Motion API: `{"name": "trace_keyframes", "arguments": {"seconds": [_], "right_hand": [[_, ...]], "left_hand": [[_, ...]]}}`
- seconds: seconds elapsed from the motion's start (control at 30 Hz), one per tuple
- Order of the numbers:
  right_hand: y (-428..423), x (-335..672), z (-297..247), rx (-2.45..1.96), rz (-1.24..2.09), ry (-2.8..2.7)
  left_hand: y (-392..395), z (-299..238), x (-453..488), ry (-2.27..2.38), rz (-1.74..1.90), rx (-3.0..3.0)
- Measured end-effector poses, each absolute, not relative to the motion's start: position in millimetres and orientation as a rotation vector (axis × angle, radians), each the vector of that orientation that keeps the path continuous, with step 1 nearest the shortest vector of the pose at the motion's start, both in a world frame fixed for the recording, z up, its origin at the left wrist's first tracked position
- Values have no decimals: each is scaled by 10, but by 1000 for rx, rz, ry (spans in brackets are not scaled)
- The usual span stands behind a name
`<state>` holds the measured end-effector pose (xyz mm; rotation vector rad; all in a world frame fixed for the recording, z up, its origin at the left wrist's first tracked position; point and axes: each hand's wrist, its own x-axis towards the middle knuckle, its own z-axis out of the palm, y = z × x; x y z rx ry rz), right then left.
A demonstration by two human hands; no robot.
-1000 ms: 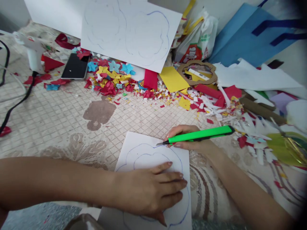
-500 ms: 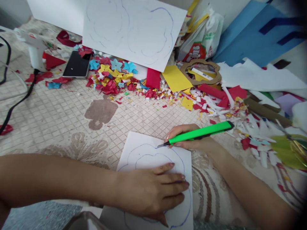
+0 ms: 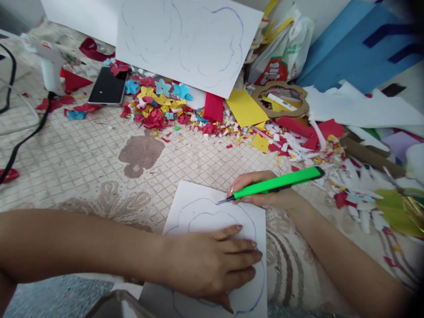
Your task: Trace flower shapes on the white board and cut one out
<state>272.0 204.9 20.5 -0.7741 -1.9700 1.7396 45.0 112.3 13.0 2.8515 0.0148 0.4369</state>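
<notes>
I see a white sheet (image 3: 195,201) lying flat on the beige patterned cloth (image 3: 82,145), close to its near edge and a little right of the middle. The sheet is turned slightly, so one corner points away from me. A blue pen outline of a lobed, flower-like shape runs across it, with a smaller outline inside. My left hand (image 3: 205,265) lies flat on its middle. My right hand (image 3: 261,196) grips the green utility knife (image 3: 278,183) at the sheet's far right corner. The knife lies low and nearly level, short metal blade out, tip down by the outer blue line, black end pointing right.
</notes>
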Motion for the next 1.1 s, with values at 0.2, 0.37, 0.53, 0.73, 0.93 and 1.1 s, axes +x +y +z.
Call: {"name": "trace_keyframes", "arguments": {"seconds": [0.2,0.37,0.53,0.73,0.93,1.1], "right_hand": [[2050,2711,235,-785,1740,-1986],[2048,2710,252,-793,1740,-1980],[2008,2699,194,-790,1797,-1788],[1944,2617,186,-835,1739,-1369],[1887,2600,299,-857,1781,-1235],[1866,2594,308,-838,1759,-1189]], "left_hand": [[1124,130,446,13,428,2851],[1126,135,442,10,425,2844],[1123,135,442,15,399,2858],[1127,144,443,14,399,2855],[1133,144,441,9,361,2848],[1130,122,446,8,402,2827]]}}
